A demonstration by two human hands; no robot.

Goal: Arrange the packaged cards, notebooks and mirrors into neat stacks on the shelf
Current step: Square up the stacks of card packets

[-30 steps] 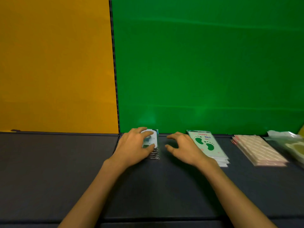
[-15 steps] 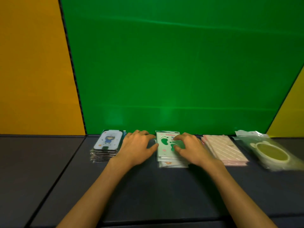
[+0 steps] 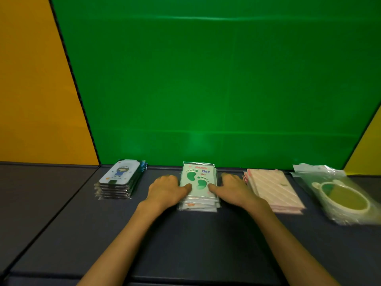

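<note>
A stack of packaged cards with green footprints (image 3: 198, 176) lies at the middle of the dark shelf (image 3: 185, 244), against the green back wall. My left hand (image 3: 165, 190) holds its left side and my right hand (image 3: 235, 188) holds its right side. Both thumbs lie on the top card, and the fingers curl down along the edges. To the left stands a stack of packaged cards with a cartoon figure (image 3: 119, 178). To the right lie pink striped notebooks (image 3: 272, 188), and further right mirrors in clear bags (image 3: 342, 197).
A green panel (image 3: 206, 89) backs the shelf, with orange panels on either side. A seam in the shelf surface runs diagonally at the left. The front part of the shelf holds only my forearms.
My left hand left the cartoon card stack and moved right to the footprint stack. My right hand came onto that stack too. The view swung to the right, showing the mirrors.
</note>
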